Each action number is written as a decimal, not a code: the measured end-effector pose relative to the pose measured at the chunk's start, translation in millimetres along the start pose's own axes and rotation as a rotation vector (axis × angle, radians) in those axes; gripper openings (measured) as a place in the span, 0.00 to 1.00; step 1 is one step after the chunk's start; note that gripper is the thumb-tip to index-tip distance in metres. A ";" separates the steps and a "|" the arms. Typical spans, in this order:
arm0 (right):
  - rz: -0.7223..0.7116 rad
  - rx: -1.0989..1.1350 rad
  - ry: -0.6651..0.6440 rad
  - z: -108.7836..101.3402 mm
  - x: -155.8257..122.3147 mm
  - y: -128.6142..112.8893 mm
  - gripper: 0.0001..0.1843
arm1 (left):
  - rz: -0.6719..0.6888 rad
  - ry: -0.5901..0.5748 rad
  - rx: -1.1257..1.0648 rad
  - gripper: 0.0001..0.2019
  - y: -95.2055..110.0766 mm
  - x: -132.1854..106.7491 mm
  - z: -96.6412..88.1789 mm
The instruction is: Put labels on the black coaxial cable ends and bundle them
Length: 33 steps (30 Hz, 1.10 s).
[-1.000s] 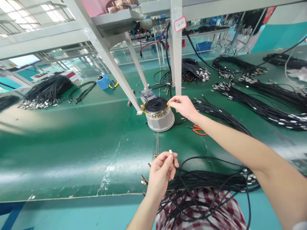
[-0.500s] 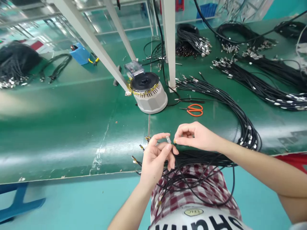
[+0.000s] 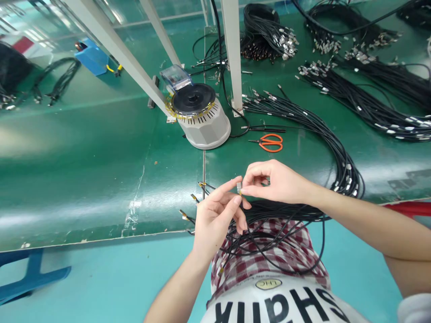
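Note:
My left hand (image 3: 218,211) is closed on a cable's silver connector (image 3: 239,185), which stands up between thumb and forefinger. My right hand (image 3: 269,181) meets it from the right, thumb and forefinger pinched at the connector's lower part. A small bit of yellow tape (image 3: 240,193) shows there between the fingertips; how much of it sticks to the connector is hidden. Black cables (image 3: 279,211) lie in a loose bunch under both hands, over the lap and the table edge. Several cable ends with yellow bands (image 3: 183,215) poke out left of my left hand.
Beyond my hands stands a round tape dispenser (image 3: 205,128), yellow pieces around its black disc. Orange-handled scissors (image 3: 271,142) and dark tweezers (image 3: 267,129) lie to its right. White posts (image 3: 232,58) rise behind. More cable bundles (image 3: 367,112) cover the right side; a blue holder (image 3: 92,57) stands far left.
My right hand has moved left onto the connector, bringing the yellow bit against it. My left hand keeps its hold. The whole view has shifted slightly.

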State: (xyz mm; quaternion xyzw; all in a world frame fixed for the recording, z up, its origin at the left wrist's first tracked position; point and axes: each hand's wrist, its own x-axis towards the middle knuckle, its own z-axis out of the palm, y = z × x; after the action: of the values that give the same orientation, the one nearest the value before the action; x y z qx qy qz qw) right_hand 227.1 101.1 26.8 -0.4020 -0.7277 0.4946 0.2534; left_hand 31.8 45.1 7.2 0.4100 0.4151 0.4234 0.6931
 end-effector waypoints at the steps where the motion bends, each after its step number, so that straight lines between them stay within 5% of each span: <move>1: 0.000 0.002 0.007 0.3 -0.2 0.1 0.10 | -0.005 0.009 0.003 0.20 0.2 -0.1 0.4; 21: 0.072 -0.017 0.074 7.2 -3.1 -8.4 0.07 | 0.030 0.037 -0.010 0.14 -0.2 3.7 3.5; 28: 0.201 0.343 -0.080 3.5 -1.0 4.7 0.12 | 0.023 0.063 -0.086 0.13 -1.4 4.0 4.3; 33: 0.270 0.450 0.030 8.1 -1.8 13.5 0.18 | 0.023 0.088 -0.074 0.15 -1.4 3.1 6.5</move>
State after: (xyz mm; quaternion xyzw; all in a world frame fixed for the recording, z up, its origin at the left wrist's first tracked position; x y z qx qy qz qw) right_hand 226.4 98.0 11.3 -0.4363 -0.5355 0.6671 0.2791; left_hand 39.0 46.2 7.3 0.3698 0.4244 0.4639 0.6841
